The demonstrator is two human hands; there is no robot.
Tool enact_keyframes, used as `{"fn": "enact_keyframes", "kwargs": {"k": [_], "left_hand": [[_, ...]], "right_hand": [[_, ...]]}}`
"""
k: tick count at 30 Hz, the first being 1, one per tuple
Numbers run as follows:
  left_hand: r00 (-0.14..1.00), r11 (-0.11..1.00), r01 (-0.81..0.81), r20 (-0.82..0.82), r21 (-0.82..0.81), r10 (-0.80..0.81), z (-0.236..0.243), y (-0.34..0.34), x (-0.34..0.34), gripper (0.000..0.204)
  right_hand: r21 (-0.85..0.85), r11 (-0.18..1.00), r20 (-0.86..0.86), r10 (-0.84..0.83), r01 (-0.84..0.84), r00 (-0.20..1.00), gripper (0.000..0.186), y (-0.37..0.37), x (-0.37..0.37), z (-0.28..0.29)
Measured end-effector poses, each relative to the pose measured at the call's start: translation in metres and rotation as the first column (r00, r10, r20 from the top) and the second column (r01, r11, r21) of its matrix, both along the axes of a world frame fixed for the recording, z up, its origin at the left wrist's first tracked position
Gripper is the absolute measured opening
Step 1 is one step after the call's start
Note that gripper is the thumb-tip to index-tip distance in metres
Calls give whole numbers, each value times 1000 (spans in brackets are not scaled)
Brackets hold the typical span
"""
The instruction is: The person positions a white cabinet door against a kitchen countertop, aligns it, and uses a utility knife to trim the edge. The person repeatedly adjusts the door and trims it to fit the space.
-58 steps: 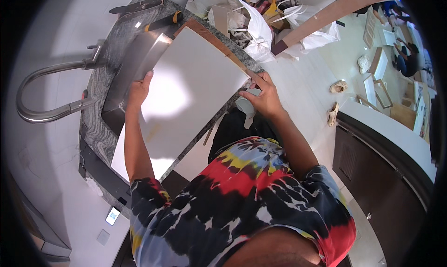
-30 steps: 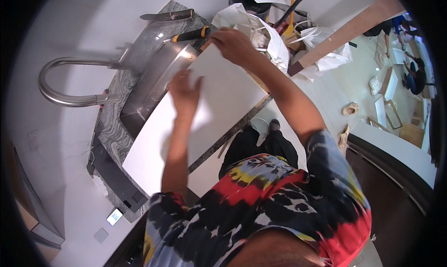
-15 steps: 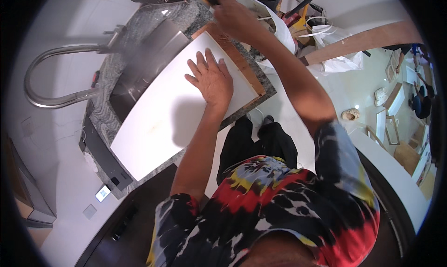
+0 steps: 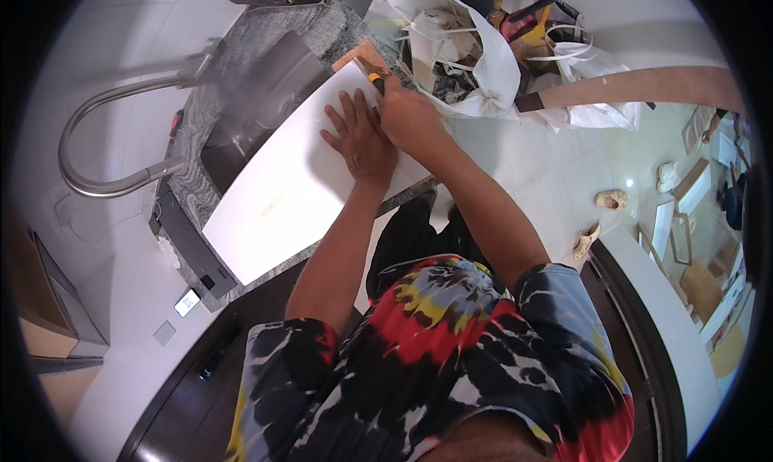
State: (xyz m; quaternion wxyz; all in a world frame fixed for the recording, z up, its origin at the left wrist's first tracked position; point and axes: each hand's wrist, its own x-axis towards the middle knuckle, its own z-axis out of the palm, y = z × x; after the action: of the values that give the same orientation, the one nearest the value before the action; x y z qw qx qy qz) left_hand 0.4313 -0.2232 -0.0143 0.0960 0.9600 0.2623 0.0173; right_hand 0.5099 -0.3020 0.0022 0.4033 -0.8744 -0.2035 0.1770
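Note:
A white panel [image 4: 282, 180] lies slantwise across the grey stone worktop [image 4: 342, 27], covering part of the sink. My left hand [image 4: 362, 144] rests flat on it, fingers spread. Close beside, my right hand [image 4: 409, 117] grips a yellow-and-black utility knife [image 4: 376, 79], its front end at the panel's far corner. The blade is too small to make out. Part of a brown wooden board [image 4: 362, 53] shows beneath that corner; my right hand and forearm hide much of the panel's right edge.
Left of the panel are the dark sink [image 4: 266, 91] and a curved metal tap [image 4: 121, 190]. White sacks [image 4: 495, 67] with scraps and a black-handled tool [image 4: 543, 3] stand at the far right. A curved brown plank [image 4: 628, 87] juts in; clogs [image 4: 612, 198] lie on the floor.
My right hand has come back toward me with the utility knife, from beyond the panel to its far corner beside my left hand. The left hand stays flat on the panel.

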Motion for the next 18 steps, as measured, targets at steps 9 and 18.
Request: {"fn": "enact_keyframes", "kwargs": {"k": [9,18], "left_hand": [[999,999,-25,-33,-23,24,-7,0,-3,51],[999,1000,17,-40,26,-16,-3,4,-2,55]], "right_hand": [[-117,992,-63,34,-41,997,26,3,11,13],[-164,984,-9,73,-73,997,27,10,16,7]]}}
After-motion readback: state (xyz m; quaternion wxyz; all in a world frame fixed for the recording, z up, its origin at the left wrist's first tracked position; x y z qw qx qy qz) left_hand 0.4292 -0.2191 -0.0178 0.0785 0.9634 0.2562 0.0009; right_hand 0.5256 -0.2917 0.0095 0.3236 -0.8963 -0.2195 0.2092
